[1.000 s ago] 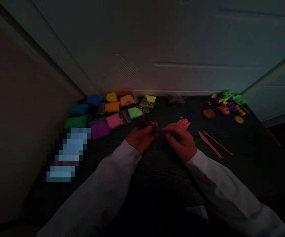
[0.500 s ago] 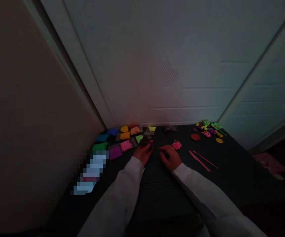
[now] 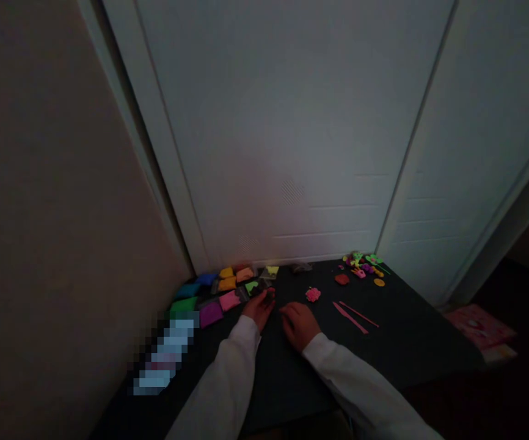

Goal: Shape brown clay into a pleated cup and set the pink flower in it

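Note:
My left hand (image 3: pixel 259 310) is at the near side of the clay packets, its fingers bent round something dark (image 3: pixel 268 294) that I cannot make out in the dim light. Close by on its right, my right hand (image 3: pixel 300 326) rests low over the black table with fingers curled in; whether anything small sits in them is hidden. A pink clay flower (image 3: pixel 313 294) lies just beyond the right hand. Further right are a pink modelling knife (image 3: pixel 350 318) and a thin pink stick tool (image 3: pixel 358 314), side by side.
Colourful clay packets, such as a purple one (image 3: pixel 211 315) and a pink one (image 3: pixel 230 300), line the left. A blurred-out bright device (image 3: pixel 166 357) lies nearer. Along the back right are a red clay piece (image 3: pixel 341 279), a yellow disc (image 3: pixel 379 282) and small clay figures (image 3: pixel 358 264). A white wall (image 3: pixel 264 122) bounds the back.
The view has tilted up and turned right, so the table sits lower in the picture. My hands stay close together, and the right fingers look a little more closed.

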A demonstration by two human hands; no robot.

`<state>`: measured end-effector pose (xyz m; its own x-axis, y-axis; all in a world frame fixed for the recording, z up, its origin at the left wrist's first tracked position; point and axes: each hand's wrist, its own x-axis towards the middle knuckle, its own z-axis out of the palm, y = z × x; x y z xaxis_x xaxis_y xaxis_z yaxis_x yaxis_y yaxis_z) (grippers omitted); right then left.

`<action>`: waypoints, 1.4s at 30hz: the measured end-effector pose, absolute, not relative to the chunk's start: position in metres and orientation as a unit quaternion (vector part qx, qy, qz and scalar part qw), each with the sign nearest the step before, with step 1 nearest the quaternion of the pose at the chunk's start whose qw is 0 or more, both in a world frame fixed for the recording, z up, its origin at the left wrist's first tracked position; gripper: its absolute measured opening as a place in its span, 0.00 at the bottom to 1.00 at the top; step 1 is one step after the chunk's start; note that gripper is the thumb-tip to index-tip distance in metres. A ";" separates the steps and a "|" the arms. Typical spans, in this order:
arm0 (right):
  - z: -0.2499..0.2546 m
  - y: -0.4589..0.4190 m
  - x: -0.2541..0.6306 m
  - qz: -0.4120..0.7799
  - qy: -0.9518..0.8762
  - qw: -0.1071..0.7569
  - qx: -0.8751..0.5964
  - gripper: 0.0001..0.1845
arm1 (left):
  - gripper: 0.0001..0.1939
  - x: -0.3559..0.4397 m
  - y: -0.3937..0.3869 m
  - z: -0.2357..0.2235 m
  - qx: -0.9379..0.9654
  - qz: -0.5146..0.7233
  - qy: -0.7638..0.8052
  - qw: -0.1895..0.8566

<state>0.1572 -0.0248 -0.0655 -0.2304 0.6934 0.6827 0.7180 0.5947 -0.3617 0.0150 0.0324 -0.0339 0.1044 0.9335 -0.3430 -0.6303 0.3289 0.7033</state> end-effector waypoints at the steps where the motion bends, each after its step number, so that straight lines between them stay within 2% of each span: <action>1: -0.061 -0.026 0.157 -0.023 -0.777 0.441 -0.448 0.15 | 0.18 0.015 0.031 -0.030 0.196 0.540 0.393 0.718; 5: -0.026 -0.021 0.162 -0.038 -0.734 0.507 -0.450 0.14 | 0.17 0.015 0.038 0.000 0.204 0.532 0.394 0.721; 9: 0.034 -0.009 0.167 -0.031 -0.688 0.574 -0.444 0.09 | 0.17 0.020 0.049 0.052 0.225 0.558 0.329 0.728; 11: 0.064 -0.006 0.167 -0.025 -0.676 0.599 -0.429 0.09 | 0.12 0.024 0.047 0.078 0.235 0.570 0.282 0.735; 16: 0.110 -0.010 0.162 0.004 -0.698 0.612 -0.373 0.10 | 0.13 0.029 0.027 0.118 0.252 0.568 0.190 0.760; 20: 0.117 -0.005 0.159 0.047 -0.707 0.611 -0.353 0.13 | 0.15 0.032 0.026 0.121 0.199 0.559 0.133 0.794; 23: 0.114 0.003 0.155 0.075 -0.725 0.576 -0.370 0.16 | 0.13 0.035 0.034 0.117 0.152 0.548 0.149 0.809; 30: 0.113 0.012 0.152 0.033 -0.734 0.543 -0.407 0.14 | 0.06 0.036 0.038 0.112 0.135 0.547 0.226 0.795; 39: 0.125 0.006 0.162 0.014 -0.764 0.518 -0.384 0.11 | 0.03 0.029 0.030 0.115 0.289 0.537 0.225 0.760; 42: 0.124 0.004 0.165 0.013 -0.770 0.518 -0.373 0.11 | 0.05 0.018 0.026 0.114 0.357 0.511 0.225 0.749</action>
